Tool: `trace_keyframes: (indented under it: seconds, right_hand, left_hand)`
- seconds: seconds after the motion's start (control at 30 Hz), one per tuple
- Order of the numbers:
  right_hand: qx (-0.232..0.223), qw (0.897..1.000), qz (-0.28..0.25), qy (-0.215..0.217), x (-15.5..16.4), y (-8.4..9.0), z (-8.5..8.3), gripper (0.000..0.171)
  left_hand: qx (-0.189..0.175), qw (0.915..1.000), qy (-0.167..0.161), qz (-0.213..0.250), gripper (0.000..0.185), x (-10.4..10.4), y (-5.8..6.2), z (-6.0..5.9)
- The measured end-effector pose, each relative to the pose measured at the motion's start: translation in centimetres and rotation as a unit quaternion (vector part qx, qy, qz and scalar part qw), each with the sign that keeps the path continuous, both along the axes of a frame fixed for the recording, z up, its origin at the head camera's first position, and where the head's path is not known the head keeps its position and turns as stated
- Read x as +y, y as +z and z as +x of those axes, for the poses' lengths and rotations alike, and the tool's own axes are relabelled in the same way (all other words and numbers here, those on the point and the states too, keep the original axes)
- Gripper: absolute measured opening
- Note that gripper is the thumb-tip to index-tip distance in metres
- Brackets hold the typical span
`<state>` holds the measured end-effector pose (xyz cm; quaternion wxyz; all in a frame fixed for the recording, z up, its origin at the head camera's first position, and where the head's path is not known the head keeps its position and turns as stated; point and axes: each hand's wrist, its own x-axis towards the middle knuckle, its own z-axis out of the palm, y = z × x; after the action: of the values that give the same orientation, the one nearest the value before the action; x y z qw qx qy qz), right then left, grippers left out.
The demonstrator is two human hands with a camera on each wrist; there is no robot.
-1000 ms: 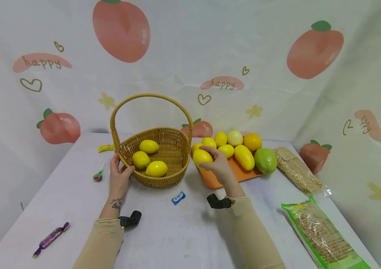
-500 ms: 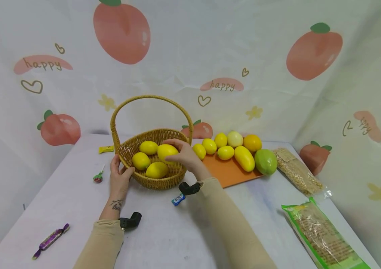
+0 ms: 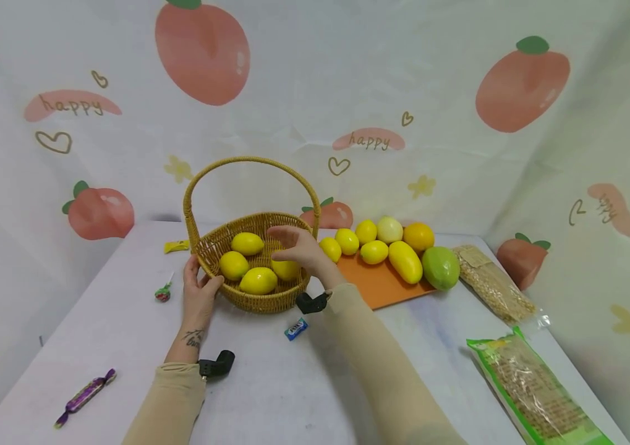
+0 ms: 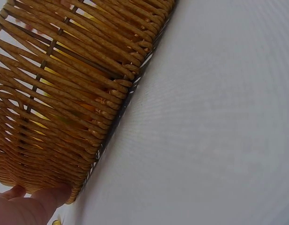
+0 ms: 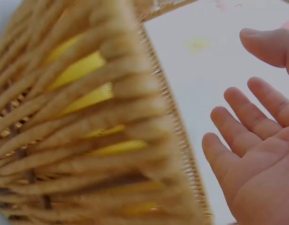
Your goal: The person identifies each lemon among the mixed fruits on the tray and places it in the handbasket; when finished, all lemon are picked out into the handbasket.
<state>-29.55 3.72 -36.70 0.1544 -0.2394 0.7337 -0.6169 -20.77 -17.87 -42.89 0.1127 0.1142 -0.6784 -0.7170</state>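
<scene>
A peach-printed backdrop is enclosing a white tabletop (image 3: 303,383). The wicker basket (image 3: 259,296) is holding 4 lemons; the newest lemon (image 3: 285,269) is lying at its right side. The left hand (image 3: 199,290) is gripping the rim, fingers curled round it. The right hand (image 3: 298,247) is hovering above, fingers spread and holding nothing. More fruit is waiting on the orange board (image 3: 376,285). Steadying the basket while lifting the right hand straight up should be avoiding the handle.

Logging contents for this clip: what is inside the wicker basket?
Four yellow lemons lie inside the wicker basket; the open right hand partly covers one, and the floor beneath is hidden.
</scene>
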Motion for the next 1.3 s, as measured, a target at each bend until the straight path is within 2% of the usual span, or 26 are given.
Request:
trace_keyframes:
  seconds: [0.23, 0.37, 0.47, 0.57, 0.63, 0.7, 0.77, 0.87, 1.07, 1.3]
  right_hand:
    - [0.012, 0.993, -0.113, -0.013, 3.9, 1.2, 2.0, 0.053]
    - [0.027, 0.985, -0.172, -0.011, 7.3, 0.7, 2.3, 0.053]
    - [0.023, 0.982, -0.179, -0.050, 9.7, -0.2, 1.9, 0.052]
    - [-0.001, 0.976, -0.167, -0.137, 11.6, -1.1, 1.3, 0.050]
    - [-0.025, 0.965, -0.159, -0.208, 12.5, -1.7, 1.0, 0.054]
    - [-0.039, 0.948, -0.161, -0.271, 13.1, -2.2, 0.6, 0.058]
    - [-0.048, 0.931, -0.166, -0.321, 13.5, -2.8, 0.3, 0.064]
    - [-0.035, 0.908, -0.172, -0.381, 13.7, -3.7, -0.2, 0.067]
    - [-0.011, 0.875, -0.140, -0.464, 13.1, -5.4, -1.5, 0.066]
    - [-0.001, 0.841, -0.115, -0.528, 12.0, -6.4, -2.6, 0.061]
  left_hand:
    - [0.002, 1.0000, -0.007, -0.003, 0.078, -0.1, 0.0, 0.0]
    - [0.001, 1.0000, -0.003, -0.003, 0.078, -0.1, 0.0, 0.0]
    - [0.003, 1.0000, -0.001, -0.004, 0.078, -0.1, 0.1, 0.0]
    - [0.004, 1.0000, -0.001, -0.004, 0.078, -0.1, 0.2, 0.1]
    - [0.003, 1.0000, -0.001, -0.003, 0.079, 0.0, 0.2, 0.1]
    - [0.001, 1.0000, -0.001, -0.004, 0.078, 0.0, 0.3, 0.1]
    - [0.000, 1.0000, -0.002, -0.004, 0.078, 0.1, 0.3, 0.2]
    - [0.000, 1.0000, -0.002, -0.004, 0.078, 0.1, 0.3, 0.1]
    - [-0.001, 1.0000, -0.004, -0.008, 0.078, 0.0, 0.3, 0.2]
    - [-0.002, 0.9999, -0.003, -0.010, 0.078, 0.1, 0.3, 0.3]
